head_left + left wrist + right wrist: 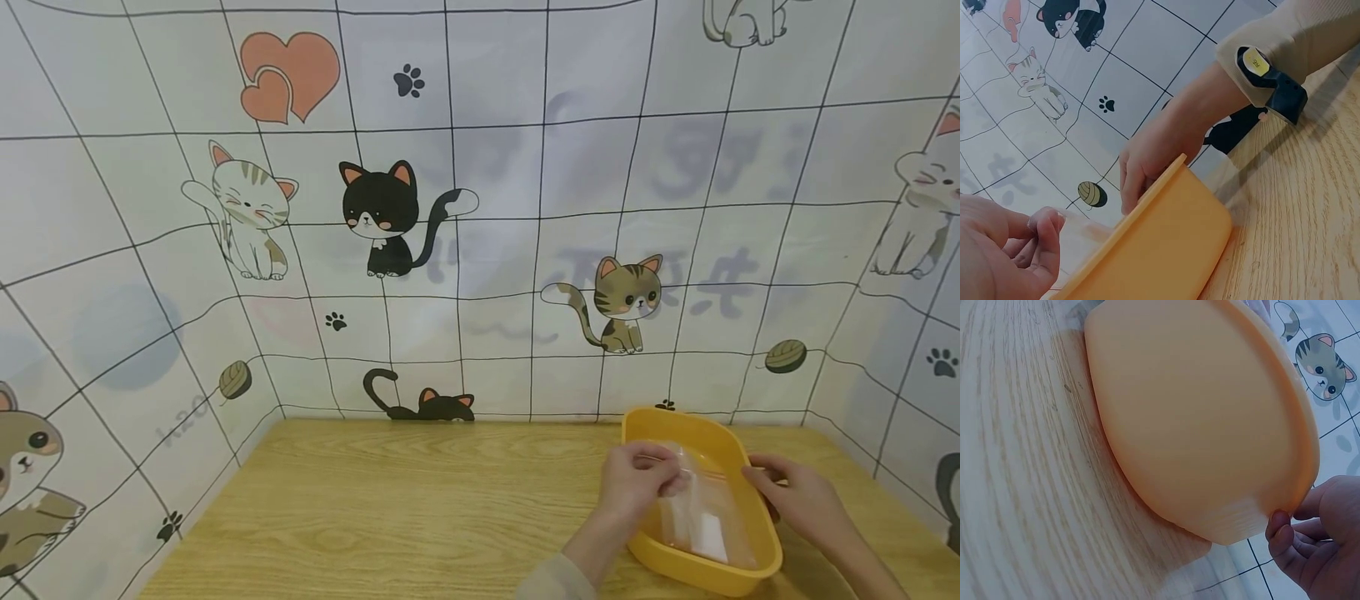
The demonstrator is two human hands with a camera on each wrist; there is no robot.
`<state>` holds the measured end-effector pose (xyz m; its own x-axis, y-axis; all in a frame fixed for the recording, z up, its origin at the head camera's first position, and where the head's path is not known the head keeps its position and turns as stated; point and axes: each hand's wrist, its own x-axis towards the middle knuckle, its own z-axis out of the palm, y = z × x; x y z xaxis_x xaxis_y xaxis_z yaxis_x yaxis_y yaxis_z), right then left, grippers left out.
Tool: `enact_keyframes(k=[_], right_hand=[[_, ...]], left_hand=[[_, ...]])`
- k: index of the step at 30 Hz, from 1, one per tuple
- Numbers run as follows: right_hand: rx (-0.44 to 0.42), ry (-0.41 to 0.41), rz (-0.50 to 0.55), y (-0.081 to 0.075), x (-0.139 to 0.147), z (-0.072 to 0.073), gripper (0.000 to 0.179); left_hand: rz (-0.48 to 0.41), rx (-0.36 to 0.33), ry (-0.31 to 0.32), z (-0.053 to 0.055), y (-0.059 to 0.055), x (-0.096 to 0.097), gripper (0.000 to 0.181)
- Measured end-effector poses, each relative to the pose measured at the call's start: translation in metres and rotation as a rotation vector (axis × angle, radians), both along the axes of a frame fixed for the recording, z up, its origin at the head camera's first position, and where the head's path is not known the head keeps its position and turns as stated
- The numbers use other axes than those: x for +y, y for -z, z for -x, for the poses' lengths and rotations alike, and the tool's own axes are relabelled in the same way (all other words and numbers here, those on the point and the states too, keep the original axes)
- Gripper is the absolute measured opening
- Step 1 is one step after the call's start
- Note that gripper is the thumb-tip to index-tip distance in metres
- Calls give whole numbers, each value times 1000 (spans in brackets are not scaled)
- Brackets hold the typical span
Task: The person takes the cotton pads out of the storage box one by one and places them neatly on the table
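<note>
Clear plastic bag [693, 500] lies within the yellow tray [697, 575] at the lower right of the head frame, and I have its upper edge pinched in my left hand [637, 479], thumb against forefinger. A white piece [712, 537] shows at the bag's lower part; whether it sits inside or beneath the film, I cannot tell. My right hand [802, 496] grips the tray's rim, its fingers curled at the edge in the lower right of the right wrist frame. From out here I judge the step to be handling the bag by its edge with the tray steadied. To do it well, I would pinch only a narrow fold, since slack film will probably crumple under a wide grab. Any lift should go gently upward, clear of the rim, so nothing snags. On the right I would hold just firmly enough to stop the tray sliding on the wooden tabletop [420, 508], without pulling that side into a tilt.
</note>
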<state>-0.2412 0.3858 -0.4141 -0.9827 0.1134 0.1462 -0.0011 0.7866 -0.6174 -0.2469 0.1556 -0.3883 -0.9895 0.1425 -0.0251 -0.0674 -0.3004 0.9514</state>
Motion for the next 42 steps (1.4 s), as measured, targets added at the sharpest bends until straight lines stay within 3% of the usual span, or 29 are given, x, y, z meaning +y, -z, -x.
enact_keyframes(k=[17, 29, 42], right_hand=[[-12, -8, 1, -2, 0, 0, 57], [-2, -15, -15, 0, 1, 0, 55], [-6, -15, -16, -1, 1, 0, 55]], left_hand=[[-102, 21, -7, 4, -8, -23, 6], [-164, 150, -65, 13, -3, -36, 4], [-170, 158, -124, 20, -6, -45, 5]])
